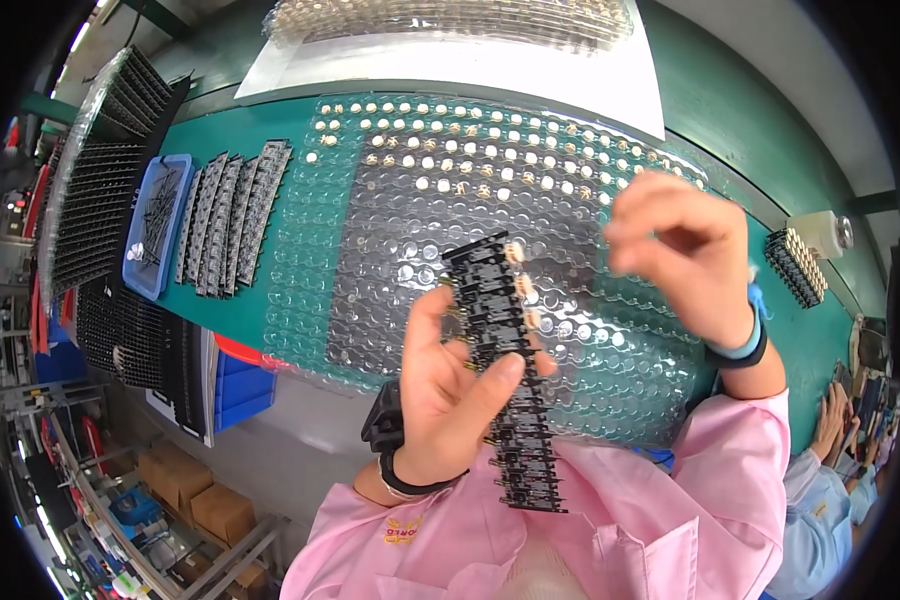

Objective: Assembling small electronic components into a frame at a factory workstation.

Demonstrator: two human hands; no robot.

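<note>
My left hand (pixel 435 400) is closed round a long black strip of connected small parts (pixel 525 425), its thumb pressed on the strip's face. Several small cream pieces (pixel 526 288) sit along the right edge of the strip's far end. Above the right side of a clear plastic tray with round pockets (pixel 300 250), my right hand (pixel 685 245) is raised with thumb and fingers curled together; whatever may be between the fingertips is blurred. Rows of small white and cream pieces (pixel 452 146) fill the tray's far pockets, and many nearer pockets hold none.
Several black strips (pixel 232 225) lie left of the tray, beside a blue bin (pixel 140 288) of thin dark pieces. Racked black strips (pixel 100 185) stand farther left. Stacked clear trays (pixel 450 22) are at the back. At right are a black-and-cream stack (pixel 796 268) and another person's hands (pixel 828 420).
</note>
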